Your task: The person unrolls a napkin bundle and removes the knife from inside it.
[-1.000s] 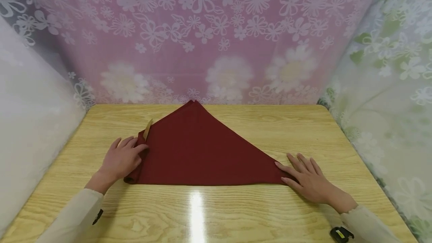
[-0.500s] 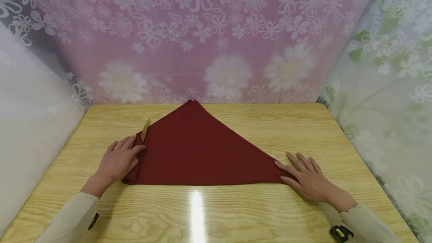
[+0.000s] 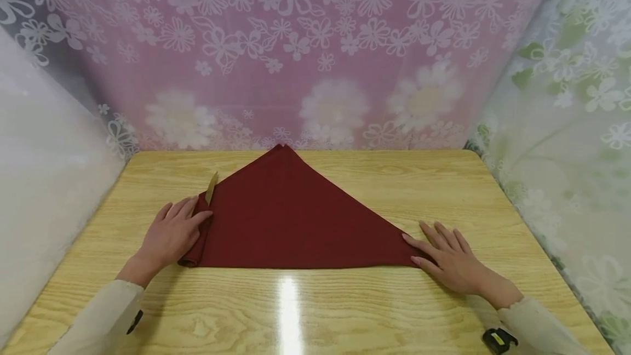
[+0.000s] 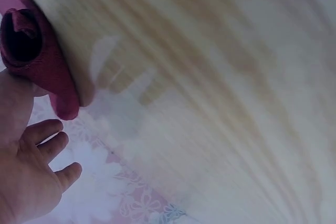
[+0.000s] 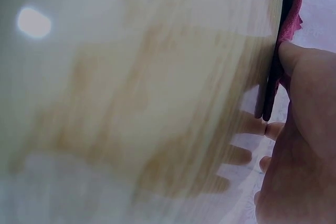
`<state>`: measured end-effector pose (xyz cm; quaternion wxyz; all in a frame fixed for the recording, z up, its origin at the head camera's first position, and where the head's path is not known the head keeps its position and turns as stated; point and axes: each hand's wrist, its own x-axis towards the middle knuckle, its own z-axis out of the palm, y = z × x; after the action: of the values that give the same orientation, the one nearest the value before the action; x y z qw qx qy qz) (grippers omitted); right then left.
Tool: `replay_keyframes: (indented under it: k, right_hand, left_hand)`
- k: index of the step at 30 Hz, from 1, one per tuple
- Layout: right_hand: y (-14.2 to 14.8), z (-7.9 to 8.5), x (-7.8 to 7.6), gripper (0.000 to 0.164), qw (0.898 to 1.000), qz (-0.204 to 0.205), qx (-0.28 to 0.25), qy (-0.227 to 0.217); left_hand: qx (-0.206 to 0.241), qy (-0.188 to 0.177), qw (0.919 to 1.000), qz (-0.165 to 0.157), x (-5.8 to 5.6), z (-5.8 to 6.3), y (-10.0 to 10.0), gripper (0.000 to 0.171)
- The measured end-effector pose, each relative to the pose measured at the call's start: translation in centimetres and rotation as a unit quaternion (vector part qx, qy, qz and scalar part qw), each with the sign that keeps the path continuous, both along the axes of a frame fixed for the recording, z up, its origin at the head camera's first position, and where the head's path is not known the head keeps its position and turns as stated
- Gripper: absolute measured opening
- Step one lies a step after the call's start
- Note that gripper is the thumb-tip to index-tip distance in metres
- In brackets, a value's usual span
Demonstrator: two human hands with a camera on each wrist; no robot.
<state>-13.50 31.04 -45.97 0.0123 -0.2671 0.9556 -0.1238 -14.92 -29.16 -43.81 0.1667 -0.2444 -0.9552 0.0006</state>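
Observation:
A dark red cloth [image 3: 296,218] lies as a wide triangle on the wooden table, its peak toward the back edge. Its left end is rolled up; the hollow end of the roll [image 4: 23,40] shows in the left wrist view. My left hand [image 3: 170,234] holds this roll, the thumb across it and the fingers along its left side. A narrow, pointed golden-brown piece [image 3: 212,188] sticks out beside the roll's far end. My right hand [image 3: 451,264] rests with spread fingers on the right corner, thumb and index finger on the cloth, the other fingers beyond its edge.
The wooden table [image 3: 374,311] has a glossy surface with a bright reflection at the front middle. A pink flowered curtain [image 3: 315,70] hangs behind it, and pale curtains close in both sides. A black device [image 3: 498,340] is at the right wrist.
My left hand has shifted slightly left and its thumb has drawn back a little on the roll. The right hand and the cloth's triangle stay nearly the same.

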Motion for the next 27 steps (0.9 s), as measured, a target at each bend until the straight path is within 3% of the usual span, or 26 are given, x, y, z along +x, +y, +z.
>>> replay_keyframes:
  k: [4,12,19,27]
  right_hand:
    - [-0.4,0.6,0.2,0.050,1.000,0.002,-0.005,0.001]
    - [-0.7,0.6,0.4,0.050,1.000,0.000,-0.007,0.003]
    - [-0.8,1.3,0.4,0.050,1.000,-0.011,0.016,-0.022]
    - [-0.8,1.1,0.4,0.050,1.000,-0.006,-0.002,-0.023]
  left_hand:
    - [-0.006,0.019,0.9998,-0.010,-0.1,0.4,0.7,0.034]
    - [-0.037,-0.028,0.9984,0.033,0.7,1.3,1.8,0.038]
    - [-0.046,-0.068,0.9947,0.063,0.9,1.5,1.8,0.042]
    - [-0.028,-0.090,0.9940,0.054,0.9,1.0,1.3,0.045]
